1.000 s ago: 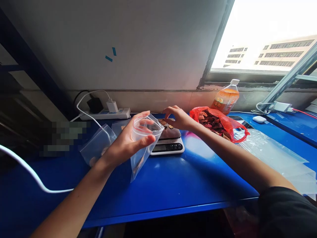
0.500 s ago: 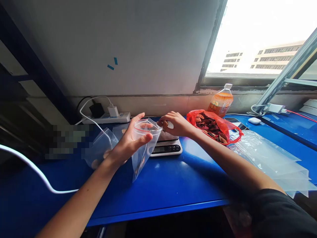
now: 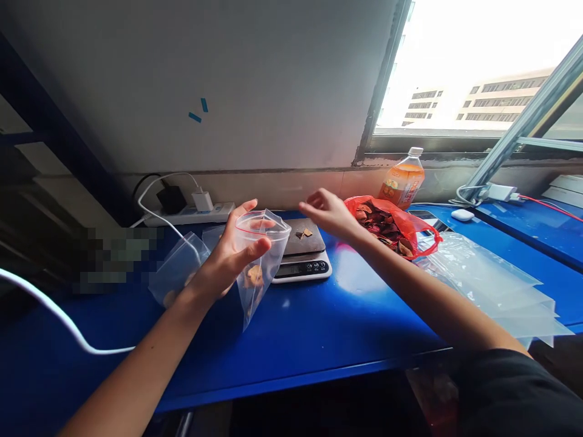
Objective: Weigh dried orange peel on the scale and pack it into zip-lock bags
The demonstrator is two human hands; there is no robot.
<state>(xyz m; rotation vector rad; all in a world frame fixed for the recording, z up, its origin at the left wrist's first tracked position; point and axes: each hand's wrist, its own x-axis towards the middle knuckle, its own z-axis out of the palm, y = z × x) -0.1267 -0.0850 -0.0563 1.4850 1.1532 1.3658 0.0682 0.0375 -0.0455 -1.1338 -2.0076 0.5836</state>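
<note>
My left hand (image 3: 237, 249) holds a clear zip bag (image 3: 268, 261) with a red line at its mouth, thumb and fingers keeping the mouth spread. Inside the bag lies a brown dried piece (image 3: 255, 276) that looks like peel. My right hand (image 3: 328, 212) hovers above the back right of a white kitchen scale (image 3: 303, 267). Its fingers are loosely bent and a little blurred, with nothing seen in them. A few small brown dried pieces (image 3: 306, 233) rest on the scale's dark plate. Right of that hand stands a red plastic bag (image 3: 416, 224) full of such dried pieces.
Clear bags (image 3: 177, 270) with pieces in them lie left of my left hand. A stack of clear bags (image 3: 501, 297) lies at the right. An orange drink bottle (image 3: 403, 182) stands behind the red bag. A power strip (image 3: 218, 212) and white cable (image 3: 59, 321) are at the left.
My right hand has moved up and right from the zip bag's mouth, uncovering the scale plate. The brown piece it pinched no longer shows in its fingers; one now shows inside the bag.
</note>
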